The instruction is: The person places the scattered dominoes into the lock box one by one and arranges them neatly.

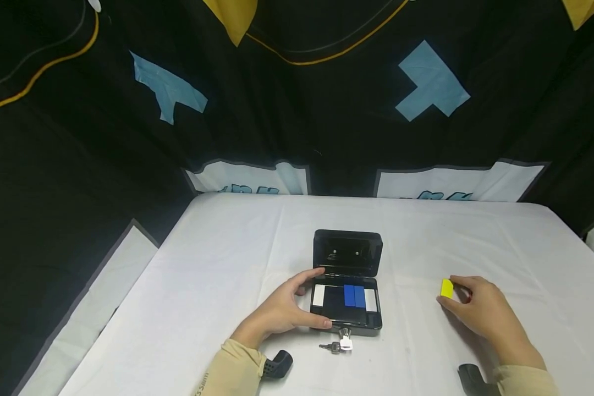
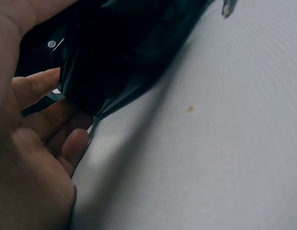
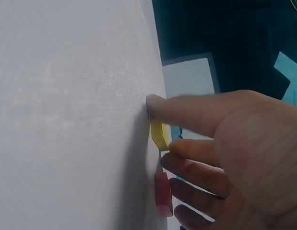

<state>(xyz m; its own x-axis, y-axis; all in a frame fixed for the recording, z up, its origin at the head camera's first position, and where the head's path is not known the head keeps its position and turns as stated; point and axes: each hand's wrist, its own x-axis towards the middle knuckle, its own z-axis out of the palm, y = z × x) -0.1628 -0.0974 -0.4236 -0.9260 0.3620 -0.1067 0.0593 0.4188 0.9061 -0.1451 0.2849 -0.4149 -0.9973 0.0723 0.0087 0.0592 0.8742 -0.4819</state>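
Note:
A small black cash box [image 1: 371, 331] stands on the table with its lid [image 1: 346, 253] raised. Inside lie two blue blocks [image 1: 354, 296] side by side, a white block [image 1: 319, 295] at the left and another white block [image 1: 370, 300] at the right. My left hand [image 1: 279, 311] grips the box's left side, thumb on the front edge and fingers towards the hinge. Off to the right, my right hand [image 1: 490, 311] pinches a yellow block [image 1: 446, 288] between thumb and fingers. A red block [image 3: 162, 191] shows beside its lower fingers in the right wrist view.
Keys [image 1: 334, 347] hang from the lock at the front of the box. White cloth [image 1: 416, 247] covers the table. Behind it hangs a black curtain [image 1: 302, 121] with blue and yellow shapes.

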